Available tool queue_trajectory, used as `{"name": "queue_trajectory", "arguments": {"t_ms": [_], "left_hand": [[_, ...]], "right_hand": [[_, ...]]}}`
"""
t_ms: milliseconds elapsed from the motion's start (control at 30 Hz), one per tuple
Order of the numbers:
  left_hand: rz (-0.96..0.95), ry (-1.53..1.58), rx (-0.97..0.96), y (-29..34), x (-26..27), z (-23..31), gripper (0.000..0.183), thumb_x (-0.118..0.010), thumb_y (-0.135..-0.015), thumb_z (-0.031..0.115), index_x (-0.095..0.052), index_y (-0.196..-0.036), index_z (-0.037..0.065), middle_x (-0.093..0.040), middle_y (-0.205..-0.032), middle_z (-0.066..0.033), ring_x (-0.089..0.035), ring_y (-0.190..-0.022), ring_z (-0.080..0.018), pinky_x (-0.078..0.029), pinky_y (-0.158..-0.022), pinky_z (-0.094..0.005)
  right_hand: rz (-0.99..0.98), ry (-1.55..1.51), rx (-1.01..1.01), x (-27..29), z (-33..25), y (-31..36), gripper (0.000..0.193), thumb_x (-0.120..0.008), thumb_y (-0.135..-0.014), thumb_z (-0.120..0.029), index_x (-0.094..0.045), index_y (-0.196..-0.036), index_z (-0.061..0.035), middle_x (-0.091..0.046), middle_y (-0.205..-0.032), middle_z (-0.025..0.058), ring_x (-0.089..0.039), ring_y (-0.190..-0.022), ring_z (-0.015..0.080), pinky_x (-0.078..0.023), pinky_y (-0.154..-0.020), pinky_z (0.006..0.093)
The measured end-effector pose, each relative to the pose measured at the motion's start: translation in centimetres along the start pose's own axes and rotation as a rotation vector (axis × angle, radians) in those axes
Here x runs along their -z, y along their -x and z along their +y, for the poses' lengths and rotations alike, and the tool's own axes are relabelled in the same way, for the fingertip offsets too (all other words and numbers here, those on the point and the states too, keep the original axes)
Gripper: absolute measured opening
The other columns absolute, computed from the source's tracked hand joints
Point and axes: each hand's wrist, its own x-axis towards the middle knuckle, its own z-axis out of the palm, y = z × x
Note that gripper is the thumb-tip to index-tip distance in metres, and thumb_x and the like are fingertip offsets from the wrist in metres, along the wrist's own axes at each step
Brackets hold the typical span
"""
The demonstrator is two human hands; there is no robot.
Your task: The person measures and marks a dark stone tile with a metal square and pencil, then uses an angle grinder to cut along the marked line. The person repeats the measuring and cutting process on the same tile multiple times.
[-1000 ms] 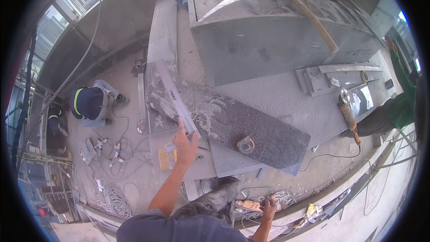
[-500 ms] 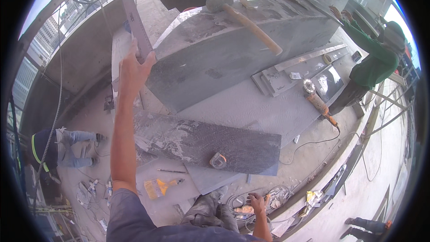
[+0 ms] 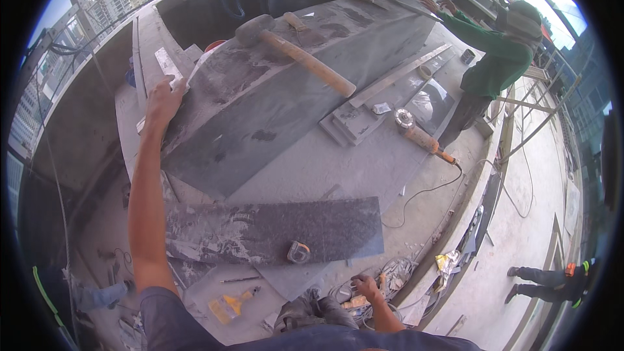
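Note:
My left hand (image 3: pixel 165 101) is closed on a flat metal ruler (image 3: pixel 168 64) at the left end of the raised dark stone slab (image 3: pixel 286 117). My fingers hide part of the ruler. Low in front of me, my right hand (image 3: pixel 368 287) hangs with loosely bent fingers apart and nothing visible in it, near coiled cables (image 3: pixel 398 272). A mallet (image 3: pixel 305 62) with a wooden handle rests on the slab's top. Closer to me, a tape measure (image 3: pixel 299 252) sits on a loose dark stone plank (image 3: pixel 338 224).
A corded angle grinder (image 3: pixel 419 138) lies right of the slab. A yellow-handled brush (image 3: pixel 231 305) is on the floor near my legs. A co-worker in green (image 3: pixel 504 58) reaches to the slab's far end. Another person's legs (image 3: pixel 546 286) show at lower right.
My left hand has lowered the ruler, earlier held up and nearly upright, to the slab's left end. The view has shifted right. My right hand stays low.

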Motion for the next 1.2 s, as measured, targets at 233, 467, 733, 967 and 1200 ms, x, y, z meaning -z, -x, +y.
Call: {"name": "queue_trajectory", "arguments": {"t_ms": [233, 467, 733, 967, 1200], "left_hand": [[0.555, -0.059, -0.305, 9.1, 2.8, 0.2, 0.041, -0.067, -0.111, 0.026, -0.072, -0.142, -0.001, -0.077, -0.13, -0.0235, -0.071, -0.126, -0.0433, -0.053, -0.111, -0.0495], [0.005, 0.337, -0.197, 40.0, -12.1, 2.3, 0.043, -0.081, -0.096, 0.009, -0.073, -0.137, 0.012, -0.071, -0.137, -0.0165, -0.065, -0.125, -0.0363, -0.053, -0.105, -0.0495], [-0.311, 0.13, 0.001, 53.0, -26.3, 4.9, 0.063, -0.092, -0.086, 0.02, -0.066, -0.143, 0.019, -0.046, -0.157, -0.025, -0.05, -0.141, -0.0497, -0.051, -0.109, -0.0592], [0.045, 0.477, 0.159, 63.7, -19.7, 6.9, 0.04, -0.086, -0.079, 0.008, -0.063, -0.112, 0.011, -0.057, -0.128, -0.0214, -0.062, -0.12, -0.0452, -0.055, -0.1, -0.0522], [-0.008, 0.453, 0.57, 77.4, -18.0, 7.0, 0.025, -0.079, -0.081, 0.008, -0.064, -0.1, 0.006, -0.063, -0.104, -0.0144, -0.064, -0.103, -0.039, -0.054, -0.087, -0.0506]], "right_hand": [[0.17, -0.433, 0.128, 6.4, 0.1, -0.5, 0.063, -0.057, -0.113, -0.046, -0.056, -0.151, 0.0044, -0.076, -0.12, 0.0227, -0.077, -0.093, 0.0274, -0.064, -0.079, 0.0389], [0.067, -0.623, 0.174, 11.9, -9.1, -7.3, 0.068, -0.052, -0.116, -0.058, -0.054, -0.155, -0.0025, -0.075, -0.123, 0.0173, -0.073, -0.106, 0.0273, -0.059, -0.094, 0.043], [0.008, -0.082, 0.235, 9.6, -16.2, -7.5, 0.052, -0.078, -0.105, -0.049, -0.072, -0.118, 0.0007, -0.068, -0.104, 0.0048, -0.064, -0.094, 0.0172, -0.053, -0.085, 0.0352], [-0.06, -0.239, 0.204, 9.8, -23.3, 2.0, 0.057, -0.073, -0.11, -0.037, -0.067, -0.138, 0.0132, -0.072, -0.13, 0.0174, -0.071, -0.115, 0.0247, -0.056, -0.101, 0.0367], [-0.028, -0.283, 0.51, 11.2, -37.7, 18.8, 0.049, -0.069, -0.11, -0.022, -0.062, -0.143, 0.0149, -0.071, -0.134, 0.02, -0.074, -0.121, 0.0283, -0.061, -0.1, 0.0377]]}}
